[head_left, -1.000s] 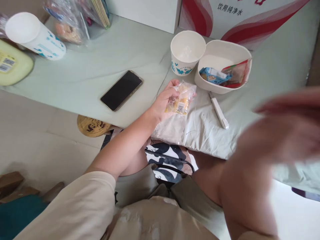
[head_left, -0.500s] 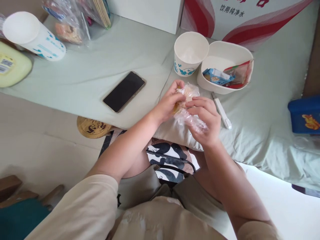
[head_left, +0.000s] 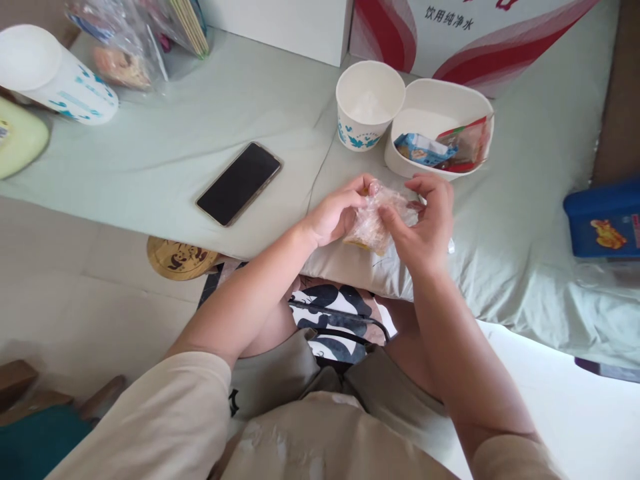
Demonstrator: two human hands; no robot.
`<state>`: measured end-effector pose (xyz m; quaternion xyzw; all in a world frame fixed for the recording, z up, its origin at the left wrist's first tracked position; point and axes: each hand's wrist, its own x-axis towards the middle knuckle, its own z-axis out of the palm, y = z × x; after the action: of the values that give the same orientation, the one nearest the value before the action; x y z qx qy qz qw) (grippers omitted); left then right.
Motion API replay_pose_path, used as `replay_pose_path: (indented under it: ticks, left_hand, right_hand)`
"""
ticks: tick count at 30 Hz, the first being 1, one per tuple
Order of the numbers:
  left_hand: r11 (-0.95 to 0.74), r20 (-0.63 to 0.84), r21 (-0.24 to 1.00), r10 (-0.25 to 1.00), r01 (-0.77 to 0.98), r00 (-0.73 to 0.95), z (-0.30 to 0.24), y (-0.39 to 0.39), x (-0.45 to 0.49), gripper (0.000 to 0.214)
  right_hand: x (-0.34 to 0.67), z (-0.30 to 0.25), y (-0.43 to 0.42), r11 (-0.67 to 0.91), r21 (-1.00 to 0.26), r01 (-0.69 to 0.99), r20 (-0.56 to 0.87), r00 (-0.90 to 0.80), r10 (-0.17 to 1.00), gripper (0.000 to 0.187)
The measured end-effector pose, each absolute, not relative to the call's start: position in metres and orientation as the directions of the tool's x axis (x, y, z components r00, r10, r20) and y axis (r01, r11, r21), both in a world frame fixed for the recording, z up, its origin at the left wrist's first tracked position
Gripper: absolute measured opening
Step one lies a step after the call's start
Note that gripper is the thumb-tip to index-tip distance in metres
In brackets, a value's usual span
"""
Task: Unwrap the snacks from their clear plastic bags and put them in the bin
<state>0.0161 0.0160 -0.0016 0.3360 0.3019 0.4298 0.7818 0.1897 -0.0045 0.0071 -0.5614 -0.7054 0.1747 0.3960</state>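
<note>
Between my two hands is a crinkled clear plastic wrapper (head_left: 373, 223) with yellowish edges; what it contains, if anything, is hard to make out. My left hand (head_left: 337, 210) pinches its left side between thumb and fingers. On the other side, my right hand (head_left: 427, 227) grips it with the thumb on its face and the fingers curled behind. Both hands are held over the front edge of the cloth-covered table. Just beyond them stand a paper cup (head_left: 369, 107) and a white tub (head_left: 440, 127) holding a blue packet (head_left: 424, 149) and a red-edged packet (head_left: 467, 143).
A phone (head_left: 239, 183) lies to the left on the green cloth (head_left: 165, 153). Farther left are a stack of paper cups (head_left: 85, 90), a pale yellow bottle (head_left: 23, 140) and bagged food (head_left: 123, 63). A blue container (head_left: 603, 220) sits at right, a red-and-white carton (head_left: 460, 40) behind.
The wrapper has been turned and spread flatter between my hands. My right hand has shifted its grip, its thumb now on the front, and it covers most of the white-handled tool.
</note>
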Motion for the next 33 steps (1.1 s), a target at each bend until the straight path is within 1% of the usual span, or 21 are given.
replay_pose_path:
  ticks: [2,5,8,11,13,17,19,21,24,26,27,30,31,33]
  left_hand:
    - [0.397,-0.165,0.797,0.869,-0.456,0.467,0.0,0.015,0.015,0.034]
    - [0.379,-0.153,0.837,0.855,-0.396,0.495,0.0,0.013,0.014,0.046]
    - [0.362,-0.182,0.878,0.857,-0.313,0.481,-0.002,0.013,0.015,0.056]
    - [0.344,-0.206,0.895,0.883,-0.283,0.422,-0.007,0.016,0.016,0.064]
    - [0.353,-0.225,0.889,0.891,-0.292,0.393,-0.007,0.017,0.016,0.064]
    - [0.404,-0.245,0.844,0.876,-0.353,0.416,-0.004,0.02,0.011,0.056]
    - [0.407,-0.24,0.814,0.885,-0.414,0.398,-0.002,0.021,0.008,0.055]
    - [0.385,-0.234,0.792,0.909,-0.474,0.346,-0.002,0.022,0.006,0.052]
    - [0.353,-0.23,0.769,0.931,-0.533,0.284,-0.002,0.023,0.008,0.05]
    - [0.382,-0.237,0.754,0.917,-0.535,0.321,-0.003,0.021,0.012,0.054]
    - [0.407,-0.239,0.748,0.902,-0.524,0.359,-0.004,0.02,0.015,0.056]
    - [0.447,-0.234,0.759,0.866,-0.473,0.442,-0.005,0.016,0.021,0.061]
    - [0.436,-0.233,0.773,0.871,-0.461,0.433,-0.006,0.016,0.023,0.062]
    - [0.39,-0.238,0.805,0.902,-0.447,0.36,-0.007,0.017,0.023,0.062]
  right_hand:
    - [0.192,0.006,-0.004,0.279,-0.749,0.601,0.305,-0.062,0.95,0.041]
    - [0.195,0.002,-0.003,0.237,-0.815,0.529,0.234,-0.073,0.969,0.045]
    - [0.199,-0.002,-0.001,0.174,-0.847,0.503,0.152,-0.085,0.985,0.048]
    - [0.204,-0.006,0.002,0.128,-0.858,0.497,0.099,-0.085,0.991,0.053]
    - [0.207,-0.008,0.003,0.102,-0.866,0.489,0.065,-0.092,0.994,0.059]
    - [0.213,-0.008,0.005,0.086,-0.875,0.477,0.006,-0.167,0.986,0.064]
    - [0.213,-0.006,0.006,0.074,-0.879,0.471,-0.009,-0.171,0.985,0.064]
    - [0.212,-0.004,0.006,0.049,-0.899,0.435,-0.014,-0.139,0.99,0.06]
    - [0.206,-0.003,0.005,0.01,-0.951,0.309,-0.022,-0.102,0.995,0.044]
    - [0.2,-0.004,0.003,-0.007,-0.974,0.227,-0.025,-0.077,0.997,0.034]
    - [0.198,-0.005,0.003,-0.007,-0.977,0.214,-0.021,-0.061,0.998,0.031]
    - [0.193,-0.004,0.001,0.026,-0.956,0.293,0.01,-0.053,0.999,0.03]
    - [0.194,-0.003,0.001,0.045,-0.941,0.337,0.021,-0.074,0.997,0.031]
    - [0.198,0.002,0.002,0.088,-0.904,0.419,0.042,-0.116,0.992,0.03]
